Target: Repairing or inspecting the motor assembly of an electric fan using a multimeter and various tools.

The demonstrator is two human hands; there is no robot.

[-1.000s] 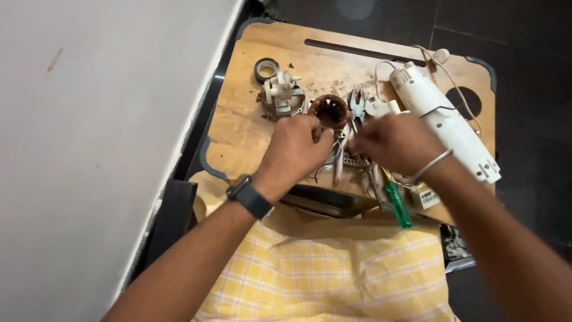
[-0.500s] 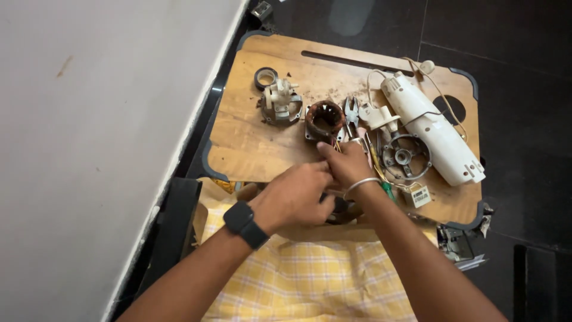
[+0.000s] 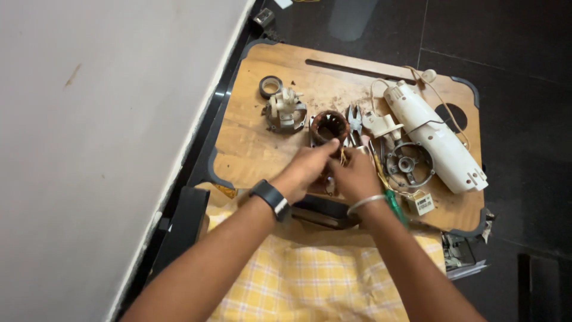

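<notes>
Both my left hand and right hand pinch together on small wires by the coil, keeping them steady.

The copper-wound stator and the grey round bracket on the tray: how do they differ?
The copper-wound stator is dark, thick and hollow, touching the left hand; the grey round bracket is pale, flat and spoked, clear of both hands. The stator sits mid-tray, the bracket beside the white housing. Both are ring-shaped and rest on the wooden tray.
</notes>
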